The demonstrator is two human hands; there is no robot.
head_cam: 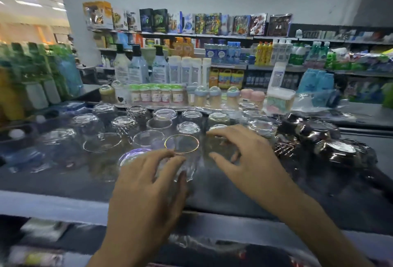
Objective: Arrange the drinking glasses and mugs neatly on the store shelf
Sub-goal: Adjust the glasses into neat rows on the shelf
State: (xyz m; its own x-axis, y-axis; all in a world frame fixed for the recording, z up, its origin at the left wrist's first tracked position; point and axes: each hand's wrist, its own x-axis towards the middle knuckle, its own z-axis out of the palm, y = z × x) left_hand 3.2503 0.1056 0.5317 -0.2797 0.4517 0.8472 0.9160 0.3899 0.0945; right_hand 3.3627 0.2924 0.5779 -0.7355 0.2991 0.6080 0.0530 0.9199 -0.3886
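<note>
Dark grey flat store shelf carries approx. five loose rows of clear drinking glasses, most upside down, a few upright, from its mid-depth to the back edge.

Left hand: fingers spread and curved over a clear upright glass with an iridescent gold-tinted rim, nearest the front edge of the group. Fingertips at the glass wall near the rim, thumb on the right side of the glass. Firm grip or just touching: cannot tell, image blurred.

Right hand: fingers spread wide, arched over a clear inverted glass just right of the gold-rimmed one. Index reaches over the glass's far side, thumb on the near side. Contact looks likely; squeeze not confirmed.

Upright clear wide-mouth glass and a second upright clear glass stand left of the gold-rimmed one.

Right side of shelf: cluster of dark glossy mugs wrapped in clear plastic, close-packed, near the right-hand end of the glass rows.

Along the back edge: row of small jars with green lids, then blue- and pink-lidded small containers further right. Tall white pump bottles behind those.
</note>
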